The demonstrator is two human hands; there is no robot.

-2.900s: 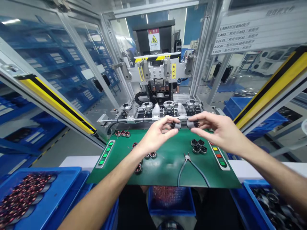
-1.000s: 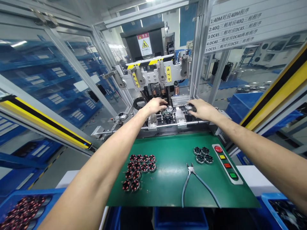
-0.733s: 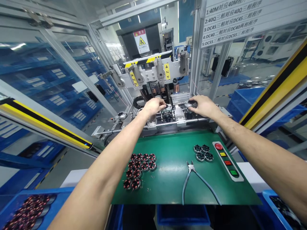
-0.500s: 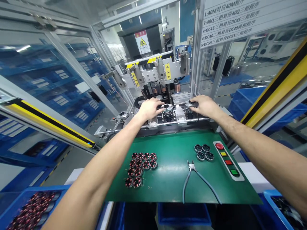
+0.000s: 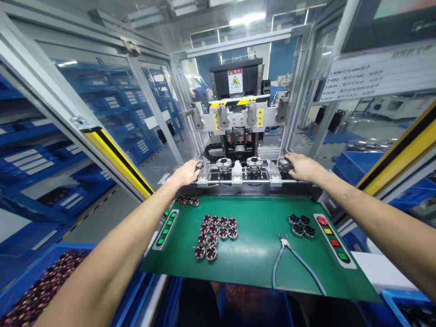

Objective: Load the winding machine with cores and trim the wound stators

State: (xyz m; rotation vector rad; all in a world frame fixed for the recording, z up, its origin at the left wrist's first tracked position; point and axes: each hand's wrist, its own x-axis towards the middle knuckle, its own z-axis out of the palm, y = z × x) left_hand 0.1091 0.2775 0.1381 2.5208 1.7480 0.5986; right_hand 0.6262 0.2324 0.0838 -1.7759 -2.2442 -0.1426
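Observation:
My left hand (image 5: 186, 173) is at the leftmost station of the winding machine, its fingers closed round the edge of a motor stator (image 5: 199, 165). At the rightmost station, my right hand (image 5: 302, 167) grips another stator (image 5: 284, 164) between thumb and fingers. Between the hands, two more stators, one left of centre (image 5: 224, 163) and one right of centre (image 5: 254, 162), sit on their holders with neither hand touching them. My fingers partly cover both outer stators.
Copper-wound stators (image 5: 211, 240) lie grouped on the green mat (image 5: 252, 259), with a few more (image 5: 189, 200) at its back left. Unwound black stators (image 5: 301, 226), cutting pliers (image 5: 284, 244) and a button panel (image 5: 335, 240) are on the right. Another panel (image 5: 165, 229) is left.
My left hand has moved left from a middle station to the leftmost one. My right hand remains at the rightmost station. The camera view has shifted, bringing the left button panel into sight.

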